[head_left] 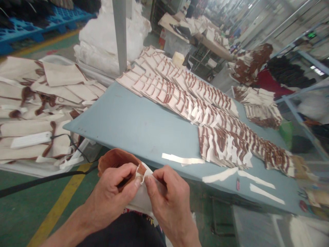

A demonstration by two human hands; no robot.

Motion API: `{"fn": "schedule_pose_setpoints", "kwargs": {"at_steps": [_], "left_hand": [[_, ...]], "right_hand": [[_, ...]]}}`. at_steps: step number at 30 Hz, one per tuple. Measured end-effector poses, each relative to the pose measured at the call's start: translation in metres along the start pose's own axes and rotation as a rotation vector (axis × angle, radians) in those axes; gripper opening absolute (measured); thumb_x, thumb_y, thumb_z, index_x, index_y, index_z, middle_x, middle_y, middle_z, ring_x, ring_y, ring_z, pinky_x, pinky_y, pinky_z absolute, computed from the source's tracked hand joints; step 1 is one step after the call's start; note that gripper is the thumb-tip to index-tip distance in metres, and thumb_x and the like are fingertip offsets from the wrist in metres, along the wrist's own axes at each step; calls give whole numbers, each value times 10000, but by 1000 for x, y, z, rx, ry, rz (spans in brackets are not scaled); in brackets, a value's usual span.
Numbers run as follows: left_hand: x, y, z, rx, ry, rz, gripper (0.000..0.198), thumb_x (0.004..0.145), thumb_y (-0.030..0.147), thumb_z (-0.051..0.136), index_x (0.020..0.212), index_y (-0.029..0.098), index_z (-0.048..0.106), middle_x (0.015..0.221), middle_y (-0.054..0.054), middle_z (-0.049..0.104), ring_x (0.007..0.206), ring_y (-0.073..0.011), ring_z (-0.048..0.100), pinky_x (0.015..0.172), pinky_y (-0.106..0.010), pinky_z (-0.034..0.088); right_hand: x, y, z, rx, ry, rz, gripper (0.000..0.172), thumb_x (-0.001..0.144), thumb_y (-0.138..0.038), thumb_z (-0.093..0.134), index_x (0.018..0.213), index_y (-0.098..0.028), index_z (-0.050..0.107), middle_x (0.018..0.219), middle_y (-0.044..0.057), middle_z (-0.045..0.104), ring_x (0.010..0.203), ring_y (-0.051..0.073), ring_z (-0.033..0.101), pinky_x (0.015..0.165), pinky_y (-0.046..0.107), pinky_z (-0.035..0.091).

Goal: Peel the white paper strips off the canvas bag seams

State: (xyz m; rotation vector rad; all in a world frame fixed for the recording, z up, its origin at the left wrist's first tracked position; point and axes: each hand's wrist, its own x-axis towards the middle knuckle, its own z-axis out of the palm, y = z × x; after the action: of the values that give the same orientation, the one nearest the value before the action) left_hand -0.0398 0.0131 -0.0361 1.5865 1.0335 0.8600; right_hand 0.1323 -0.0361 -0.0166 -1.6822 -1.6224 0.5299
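A brown-and-white sewn piece (113,159), with a wide open brown mouth, is held just off the table's near edge. My left hand (113,193) pinches its rim between thumb and forefinger. Close beside it, my right hand (171,195) grips the white part of the same rim, thumb against bent fingers. Between the fingertips a narrow white edge (144,175) stands up next to a small brown patch. My fingers cover much of the rim, and the lower part of the piece is hidden behind my hands.
On the blue-grey table (123,120) lie long overlapping rows of cream pieces with brown edges (177,92). Loose white strips (183,160) and a small pink tool (238,184) lie along the near edge. A full bin (28,164) stands left; a grey post (120,37) rises behind.
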Motion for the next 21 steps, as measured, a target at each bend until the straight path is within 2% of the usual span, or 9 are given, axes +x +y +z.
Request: {"fn": "schedule_pose_setpoints", "kwargs": {"at_steps": [3, 6, 10, 13, 15, 18, 21], "left_hand": [[1, -1, -2, -26, -22, 7, 304, 978, 281, 579, 687, 218, 642, 564, 61, 560, 476, -107, 496, 457, -211, 357], [-1, -3, -3, -34, -14, 9, 307, 969, 259, 586, 669, 223, 637, 556, 67, 571, 476, -105, 507, 470, -217, 356], [-4, -13, -9, -19, -24, -80, 337, 1037, 306, 549, 729, 230, 664, 628, 59, 632, 542, -123, 545, 528, -246, 366], [-4, -19, -16, 95, -128, -116, 339, 1056, 348, 522, 763, 232, 650, 704, 32, 674, 628, -158, 592, 600, -269, 405], [-2, -19, -19, 153, -155, -129, 333, 1052, 345, 506, 754, 238, 609, 695, 32, 654, 631, -168, 574, 623, -286, 401], [0, -14, -17, 106, -94, -186, 329, 1053, 357, 481, 763, 242, 586, 686, 43, 615, 624, -169, 525, 636, -302, 388], [2, -7, -13, 42, -57, -196, 321, 1028, 358, 498, 741, 241, 581, 686, 44, 580, 642, -171, 513, 641, -306, 389]], "right_hand": [[2, -2, 2, 49, -30, -19, 280, 1067, -288, 650, 794, -231, 639, 734, -8, 671, 629, 137, 615, 613, 264, 413], [1, 0, 5, 151, -90, 26, 229, 1067, -298, 656, 848, -231, 663, 696, -26, 677, 580, 126, 608, 580, 252, 409], [-1, 9, 11, 327, -85, 202, 236, 1078, -364, 644, 881, -235, 662, 708, -18, 700, 590, 139, 615, 554, 246, 415], [0, 17, 16, 385, -79, 313, 284, 1083, -420, 618, 876, -228, 649, 719, -17, 668, 621, 143, 582, 578, 248, 428], [1, 19, 19, 421, -132, 362, 306, 1070, -456, 628, 872, -222, 641, 706, -25, 639, 613, 137, 538, 568, 247, 403], [4, 16, 22, 510, -230, 422, 338, 1044, -507, 660, 866, -221, 635, 664, -53, 573, 574, 122, 452, 529, 242, 341], [8, 9, 26, 512, -220, 421, 315, 1014, -487, 666, 844, -226, 623, 638, -69, 528, 552, 115, 405, 513, 246, 302]]}}
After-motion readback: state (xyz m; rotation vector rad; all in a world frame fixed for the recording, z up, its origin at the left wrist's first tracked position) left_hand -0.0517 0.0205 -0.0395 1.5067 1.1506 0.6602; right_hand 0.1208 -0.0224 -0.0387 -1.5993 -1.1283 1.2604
